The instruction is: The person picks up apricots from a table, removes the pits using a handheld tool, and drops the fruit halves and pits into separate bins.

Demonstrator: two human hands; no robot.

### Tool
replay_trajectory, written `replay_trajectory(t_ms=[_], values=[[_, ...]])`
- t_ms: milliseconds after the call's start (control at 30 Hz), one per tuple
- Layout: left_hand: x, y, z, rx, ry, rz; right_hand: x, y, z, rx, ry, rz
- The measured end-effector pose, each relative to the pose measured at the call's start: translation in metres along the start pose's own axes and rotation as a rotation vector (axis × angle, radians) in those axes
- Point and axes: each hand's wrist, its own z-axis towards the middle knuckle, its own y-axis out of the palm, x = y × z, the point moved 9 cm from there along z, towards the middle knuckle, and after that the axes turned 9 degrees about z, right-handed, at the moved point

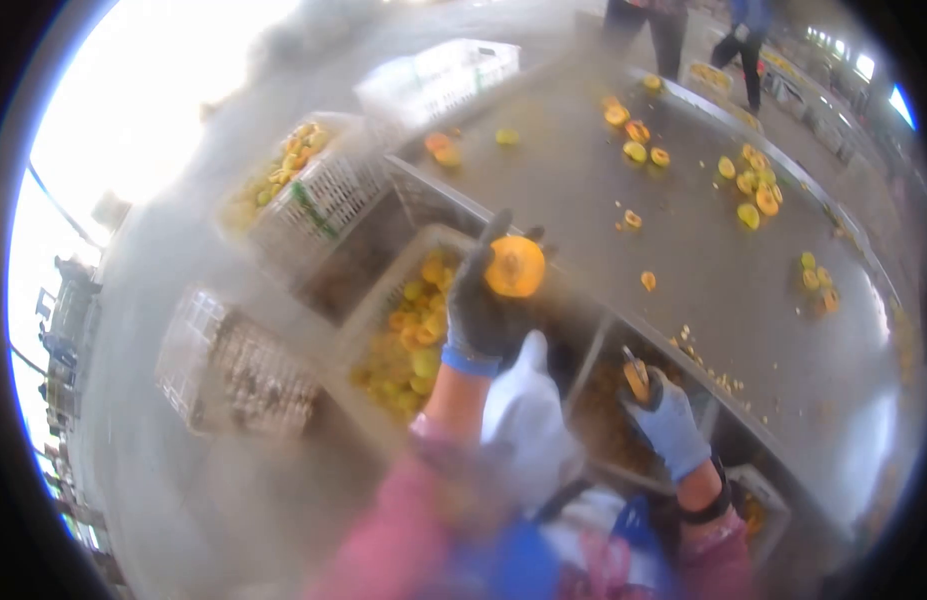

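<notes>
While the fingers of the gloved left hand [475,310] are closed around an orange fruit half [516,268] at mid-frame, its cut face showing, those of the right hand [671,425], lower right of centre, are wrapped around a small tool [635,378], too blurred to identify. Just left of the left wrist, a fruit-filled crate [391,292] stands below the counter's edge. The metal counter [553,195] spreads across the upper right, carrying a fruit cluster [757,190] near its far edge and scattered smaller bits. A white crate [328,200] heaped with fruit sits upper left; two people's legs show at the top.
</notes>
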Motion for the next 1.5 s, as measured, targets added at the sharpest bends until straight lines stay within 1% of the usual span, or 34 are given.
replay_trajectory(t_ms=[67, 100, 167, 233, 300, 400, 433, 500, 567, 600, 667, 700, 733, 767, 800, 833, 867, 900, 933, 967, 1000, 1033, 1067, 1100, 1133, 1167, 1200, 1233, 1267, 1300, 1333, 1400, 1433, 1500], values=[[0.005, 0.037, -0.002, -0.117, -0.194, -0.901, -0.029, -0.007, 0.005, 0.036, -0.103, -0.164], [0.009, 0.046, -0.006, -0.124, -0.194, -0.848, -0.051, -0.012, 0.008, 0.067, -0.174, -0.24], [0.017, 0.059, -0.014, -0.131, -0.179, -0.731, -0.066, -0.014, 0.014, 0.12, -0.254, -0.378], [0.027, 0.058, -0.018, -0.085, -0.047, -0.397, -0.083, -0.013, 0.017, 0.152, -0.332, -0.468], [0.052, 0.063, -0.026, -0.039, 0.095, -0.11, -0.094, -0.013, 0.016, 0.175, -0.427, -0.51], [0.084, 0.071, -0.042, 0.021, 0.286, 0.247, -0.099, -0.012, 0.013, 0.188, -0.435, -0.537], [0.084, 0.071, -0.043, 0.041, 0.343, 0.372, -0.1, -0.01, 0.012, 0.186, -0.435, -0.579], [0.069, 0.064, -0.044, 0.064, 0.239, 0.292, -0.099, -0.004, 0.008, 0.181, -0.438, -0.657], [0.038, 0.056, -0.045, 0.079, -0.071, -0.117, -0.093, 0.009, 0.0, 0.083, -0.382, -0.711], [0.028, 0.054, -0.048, 0.074, -0.151, -0.105, -0.094, 0.015, -0.004, 0.039, -0.374, -0.739], [0.003, 0.047, -0.056, 0.084, -0.287, -0.086, -0.091, 0.022, -0.01, -0.081, -0.216, -0.582], [-0.009, 0.048, -0.057, 0.063, -0.284, -0.087, -0.086, 0.027, -0.013, -0.143, -0.138, -0.507], [-0.022, 0.05, -0.055, 0.036, -0.286, -0.095, -0.081, 0.03, -0.014, -0.134, -0.143, -0.413], [-0.025, 0.052, -0.054, -0.012, -0.265, 0.007, -0.068, 0.035, -0.016, -0.13, -0.133, -0.322], [-0.016, 0.057, -0.049, -0.079, -0.245, 0.188, -0.066, 0.036, -0.016, -0.128, -0.114, -0.228], [-0.005, 0.061, -0.044, -0.144, -0.227, 0.371, -0.067, 0.035, -0.016, -0.179, -0.03, 0.089], [0.002, 0.064, -0.041, -0.206, -0.21, 0.557, -0.068, 0.034, -0.014, -0.165, -0.072, 0.227], [0.008, 0.071, -0.039, -0.173, -0.167, 0.066, -0.065, 0.033, -0.011, -0.152, -0.116, 0.366], [0.009, 0.074, -0.039, -0.156, -0.135, 0.018, -0.067, 0.031, -0.008, -0.142, -0.16, 0.506], [0.008, 0.075, -0.043, -0.133, -0.106, -0.032, -0.06, 0.035, -0.008, -0.194, 0.107, 0.76], [0.005, 0.077, -0.051, -0.112, -0.084, -0.082, -0.064, 0.038, -0.015, -0.237, 0.164, 0.771], [0.006, 0.069, -0.057, 0.056, 0.019, 0.015, -0.066, 0.042, -0.022, -0.277, 0.221, 0.783], [0.0, 0.071, -0.058, 0.012, -0.116, 0.041, -0.066, 0.048, -0.026, -0.314, 0.273, 0.794], [-0.003, 0.074, -0.062, -0.027, -0.254, 0.06, -0.062, 0.053, -0.03, -0.322, 0.272, 0.899], [-0.007, 0.073, -0.065, -0.061, -0.384, 0.077, -0.056, 0.051, -0.032, -0.314, 0.248, 0.874], [-0.013, 0.075, -0.055, -0.073, -0.212, 0.217, -0.05, 0.049, -0.034, -0.321, 0.223, 0.849], [-0.026, 0.078, -0.052, -0.086, -0.216, 0.305, -0.048, 0.053, -0.035, -0.36, 0.203, 0.825], [-0.004, 0.074, -0.058, -0.065, -0.147, 0.373, -0.054, 0.056, -0.038, -0.442, 0.25, 0.768], [0.008, 0.07, -0.06, -0.076, -0.075, 0.52, -0.057, 0.06, -0.037, -0.521, 0.289, 0.708], [0.013, 0.064, -0.064, -0.011, -0.079, 0.633, -0.04, 0.063, -0.026, -0.462, 0.227, 0.576], [0.008, 0.061, -0.064, -0.023, -0.115, 0.667, -0.041, 0.071, -0.026, -0.477, 0.206, 0.627], [0.002, 0.058, -0.068, 0.085, -0.12, 0.684, -0.047, 0.07, -0.026, -0.474, 0.181, 0.726], [-0.001, 0.057, -0.07, 0.084, -0.117, 0.63, -0.051, 0.071, -0.032, -0.527, 0.234, 0.828], [0.024, 0.062, -0.081, 0.063, -0.109, 0.513, -0.052, 0.069, -0.035, -0.595, 0.291, 0.967]])
